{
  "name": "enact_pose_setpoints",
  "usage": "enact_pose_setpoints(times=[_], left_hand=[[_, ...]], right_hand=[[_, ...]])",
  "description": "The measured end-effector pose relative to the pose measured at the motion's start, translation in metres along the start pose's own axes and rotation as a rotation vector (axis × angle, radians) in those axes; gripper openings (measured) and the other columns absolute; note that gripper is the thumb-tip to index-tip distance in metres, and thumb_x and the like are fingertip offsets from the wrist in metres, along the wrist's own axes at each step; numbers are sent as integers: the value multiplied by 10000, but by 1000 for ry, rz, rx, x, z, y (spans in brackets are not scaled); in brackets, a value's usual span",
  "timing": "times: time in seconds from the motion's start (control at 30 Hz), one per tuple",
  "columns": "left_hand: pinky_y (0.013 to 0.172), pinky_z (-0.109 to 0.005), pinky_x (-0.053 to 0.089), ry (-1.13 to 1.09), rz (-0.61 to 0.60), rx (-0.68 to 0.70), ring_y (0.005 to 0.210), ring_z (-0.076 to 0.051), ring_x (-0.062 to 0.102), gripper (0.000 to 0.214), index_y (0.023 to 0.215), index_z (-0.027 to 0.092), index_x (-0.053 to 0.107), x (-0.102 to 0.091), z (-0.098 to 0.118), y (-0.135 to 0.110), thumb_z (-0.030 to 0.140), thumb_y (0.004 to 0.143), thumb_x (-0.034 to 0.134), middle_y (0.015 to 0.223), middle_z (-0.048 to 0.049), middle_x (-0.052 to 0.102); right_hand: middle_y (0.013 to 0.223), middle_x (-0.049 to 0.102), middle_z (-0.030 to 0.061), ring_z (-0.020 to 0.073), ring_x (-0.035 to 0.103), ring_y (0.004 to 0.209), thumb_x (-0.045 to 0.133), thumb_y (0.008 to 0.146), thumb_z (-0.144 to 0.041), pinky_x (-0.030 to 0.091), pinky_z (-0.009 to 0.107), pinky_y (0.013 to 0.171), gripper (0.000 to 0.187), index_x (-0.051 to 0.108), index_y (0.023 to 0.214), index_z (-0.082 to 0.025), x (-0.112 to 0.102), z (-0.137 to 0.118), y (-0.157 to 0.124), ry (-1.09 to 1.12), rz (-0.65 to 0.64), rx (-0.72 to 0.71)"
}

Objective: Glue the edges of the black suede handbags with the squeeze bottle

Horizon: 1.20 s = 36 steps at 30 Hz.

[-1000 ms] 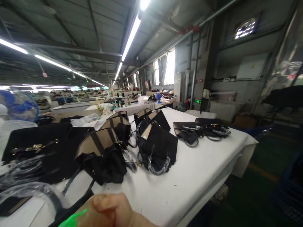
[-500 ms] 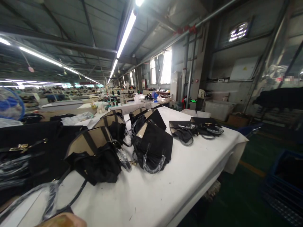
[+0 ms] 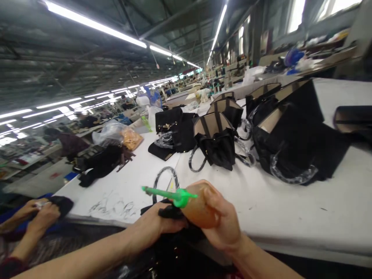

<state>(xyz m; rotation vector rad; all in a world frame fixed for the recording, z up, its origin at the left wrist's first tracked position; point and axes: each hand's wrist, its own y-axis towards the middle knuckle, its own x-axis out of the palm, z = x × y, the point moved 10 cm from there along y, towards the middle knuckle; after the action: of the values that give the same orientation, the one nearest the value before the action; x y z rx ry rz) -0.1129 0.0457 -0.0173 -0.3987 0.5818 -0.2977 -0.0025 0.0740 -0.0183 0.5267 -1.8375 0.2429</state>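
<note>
My right hand point(image 3: 223, 221) is wrapped round an amber squeeze bottle point(image 3: 197, 211). Its long green nozzle point(image 3: 165, 193) points left, above my left hand point(image 3: 162, 223). The fingers of that hand are closed on a black handbag point(image 3: 186, 252) at the near table edge, gripping a dark flap or edge. A plastic-wrapped handle point(image 3: 166, 170) stands up just beyond my hands, apparently from the same bag. Much of this bag is hidden by my hands and the lower frame edge.
Several black handbags with tan insides, such as one bag point(image 3: 216, 149), stand on the white table point(image 3: 279, 209). Loose black threads point(image 3: 112, 205) lie at left, with clear plastic point(image 3: 109, 131) farther back. A co-worker's hands point(image 3: 43, 217) hold a dark piece at far left.
My view has swung left and down. Both my hands, the squeeze bottle and the gripped bag now show in front; before, only a blurred part of a hand or the bottle showed below.
</note>
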Motion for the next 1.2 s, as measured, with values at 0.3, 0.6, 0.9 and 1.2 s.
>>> enact_pose_setpoints(times=[0.3, 0.6, 0.9, 1.2], left_hand=[[555, -237, 301, -57, 90, 37, 586, -105, 384, 521, 643, 166, 495, -30, 29, -22, 614, 909, 526, 600, 32, 422], [533, -225, 357, 497, 229, 343, 579, -117, 471, 380, 675, 178, 576, -62, 134, -58, 449, 935, 516, 642, 2, 535], [591, -215, 377, 574, 174, 530, 615, -97, 502, 233, 738, 171, 611, -25, 112, -40, 313, 923, 612, 672, 9, 561], [568, -240, 368, 352, 143, 421, 596, -105, 489, 281, 712, 193, 508, -10, 95, -14, 359, 829, 701, 655, 24, 534]], right_hand=[[918, 785, 112, 318, 723, 1005, 628, 898, -431, 513, 593, 987, 297, 767, 937, -171, -83, -34, -15, 167, 190, 43], [922, 780, 117, 347, 715, 1031, 626, 889, -434, 463, 662, 1021, 275, 778, 913, -207, -72, -50, -15, 158, 126, -36], [933, 780, 112, 391, 619, 1212, 700, 836, -431, 361, 625, 1108, 230, 777, 870, -216, -63, -49, 4, 44, 108, -126], [824, 746, 82, 235, 698, 781, 757, 789, -453, 564, 340, 769, 299, 772, 860, -163, -43, -27, 30, -47, -6, -75]])
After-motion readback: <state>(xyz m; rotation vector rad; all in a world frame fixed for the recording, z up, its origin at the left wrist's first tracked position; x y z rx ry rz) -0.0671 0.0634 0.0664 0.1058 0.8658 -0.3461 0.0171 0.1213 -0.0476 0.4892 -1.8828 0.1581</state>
